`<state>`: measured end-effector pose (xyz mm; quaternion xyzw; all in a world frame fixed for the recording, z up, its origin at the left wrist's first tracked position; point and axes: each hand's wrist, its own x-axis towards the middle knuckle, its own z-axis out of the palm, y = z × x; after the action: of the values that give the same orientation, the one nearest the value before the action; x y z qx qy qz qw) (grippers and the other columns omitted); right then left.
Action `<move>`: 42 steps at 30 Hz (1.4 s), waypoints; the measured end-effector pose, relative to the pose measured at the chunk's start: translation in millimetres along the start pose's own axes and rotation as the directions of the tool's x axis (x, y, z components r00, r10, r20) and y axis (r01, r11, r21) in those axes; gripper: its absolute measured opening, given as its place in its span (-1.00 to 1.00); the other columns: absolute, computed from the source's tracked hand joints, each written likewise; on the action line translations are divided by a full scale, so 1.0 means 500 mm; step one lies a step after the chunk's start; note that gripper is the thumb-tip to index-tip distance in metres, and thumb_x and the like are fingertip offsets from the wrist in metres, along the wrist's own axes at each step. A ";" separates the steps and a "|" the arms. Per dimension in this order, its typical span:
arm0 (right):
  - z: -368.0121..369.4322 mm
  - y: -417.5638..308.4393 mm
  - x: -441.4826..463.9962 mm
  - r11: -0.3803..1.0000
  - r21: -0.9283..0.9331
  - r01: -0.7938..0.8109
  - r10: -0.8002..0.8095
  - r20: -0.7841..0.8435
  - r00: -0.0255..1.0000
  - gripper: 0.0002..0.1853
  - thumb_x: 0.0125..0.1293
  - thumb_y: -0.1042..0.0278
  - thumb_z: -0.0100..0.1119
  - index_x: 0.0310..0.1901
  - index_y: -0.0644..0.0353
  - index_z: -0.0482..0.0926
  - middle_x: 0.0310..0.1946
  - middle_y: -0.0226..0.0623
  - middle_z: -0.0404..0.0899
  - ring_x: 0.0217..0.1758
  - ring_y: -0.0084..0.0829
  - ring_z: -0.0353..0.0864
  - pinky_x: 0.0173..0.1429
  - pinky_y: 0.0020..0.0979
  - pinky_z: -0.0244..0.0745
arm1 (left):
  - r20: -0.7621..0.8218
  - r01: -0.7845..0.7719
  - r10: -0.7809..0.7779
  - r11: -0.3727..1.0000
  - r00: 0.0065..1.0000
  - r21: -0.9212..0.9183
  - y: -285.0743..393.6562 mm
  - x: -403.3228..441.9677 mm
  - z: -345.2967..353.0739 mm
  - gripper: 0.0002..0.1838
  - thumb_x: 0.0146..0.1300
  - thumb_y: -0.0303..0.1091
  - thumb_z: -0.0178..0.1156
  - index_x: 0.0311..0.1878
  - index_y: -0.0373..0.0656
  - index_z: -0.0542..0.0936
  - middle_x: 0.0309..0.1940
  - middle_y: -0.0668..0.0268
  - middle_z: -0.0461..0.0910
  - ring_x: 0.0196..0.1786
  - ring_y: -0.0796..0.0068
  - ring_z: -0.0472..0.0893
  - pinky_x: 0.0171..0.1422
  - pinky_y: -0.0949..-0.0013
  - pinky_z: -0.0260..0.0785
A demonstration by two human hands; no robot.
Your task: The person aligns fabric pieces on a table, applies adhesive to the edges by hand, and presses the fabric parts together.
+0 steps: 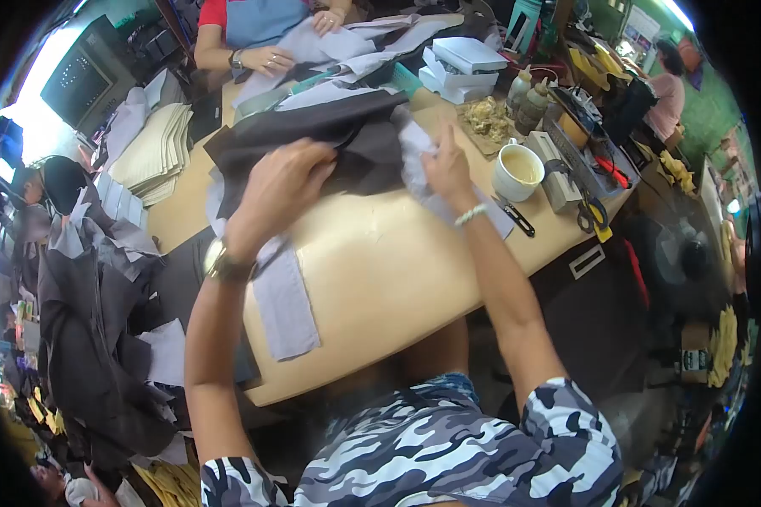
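Dark brown cloth (321, 139) lies bunched across the far part of the tan tabletop. My left hand (283, 186), with a watch on its wrist, is over the near left side of this cloth, its fingers curled in and closed on it. My right hand (448, 169), wearing a pale bracelet, is at the right edge and slightly blurred. Its thumb and fingers close on a light grey cloth (416, 156), with the index finger pointing away from me. A light grey strip (286, 304) lies flat near the table's left edge.
Across the table (380, 270), another person's hands (271, 61) handle grey cloth. At right stand a cup (517, 171), glue-like bottles (530, 106), a black cutter (516, 217) and scissors (596, 218). Stacked cream pieces (152, 152) lie at left; dark cloth (101, 338) hangs beside the table.
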<state>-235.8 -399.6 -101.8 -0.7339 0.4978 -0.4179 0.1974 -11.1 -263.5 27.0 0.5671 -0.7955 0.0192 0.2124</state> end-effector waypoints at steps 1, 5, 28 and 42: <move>-0.001 -0.029 -0.032 0.997 0.034 0.066 -0.064 -0.047 0.997 -0.16 0.15 0.40 0.12 0.45 0.14 -0.06 -0.15 0.03 0.61 -0.19 0.05 0.63 -0.08 -0.08 0.51 | -0.061 -0.071 0.071 0.997 0.996 0.007 0.013 0.044 0.013 -0.79 0.23 -0.36 0.14 -0.14 -0.24 0.60 -0.19 0.06 0.61 -0.16 0.08 0.61 -0.08 0.19 0.43; 0.016 -0.091 -0.142 0.959 0.182 0.215 -0.187 -0.163 0.969 -0.12 0.13 0.56 0.09 0.47 0.15 -0.11 -0.07 0.12 0.57 -0.17 0.07 0.63 -0.15 -0.13 0.52 | -0.199 -0.169 0.134 0.970 0.971 -0.174 0.044 0.204 0.142 -0.80 0.20 -0.43 0.08 -0.18 -0.20 0.64 -0.28 0.04 0.65 -0.20 0.03 0.63 -0.10 0.13 0.46; -0.070 -0.130 -0.274 0.981 0.143 0.131 -0.128 -0.030 0.991 -0.11 0.09 0.56 0.08 0.46 0.26 -0.13 -0.21 0.22 0.57 -0.35 0.18 0.56 -0.23 0.02 0.44 | 0.376 0.070 -0.198 0.942 0.905 0.329 0.084 0.287 0.383 -0.44 0.08 -0.33 0.10 0.20 -0.28 0.40 -0.27 -0.01 0.65 -0.17 0.02 0.67 -0.10 0.07 0.53; -0.344 -0.158 -0.273 0.982 0.085 0.171 -0.181 0.117 0.977 -0.16 0.01 0.73 0.06 0.42 0.31 0.09 -0.31 -0.26 0.56 -0.27 -0.42 0.57 -0.08 -0.47 0.48 | -0.065 0.337 -0.453 0.745 0.889 -0.576 0.028 0.047 -0.138 -0.25 0.11 -0.64 -0.07 0.43 0.08 0.25 0.16 0.22 0.46 -0.19 0.55 0.54 -0.33 0.49 0.56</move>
<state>-351.5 -221.7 -4.4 -0.7918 0.4017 -0.4054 0.2173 -8.3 -261.0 101.1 0.6328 -0.6022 -0.1987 0.4443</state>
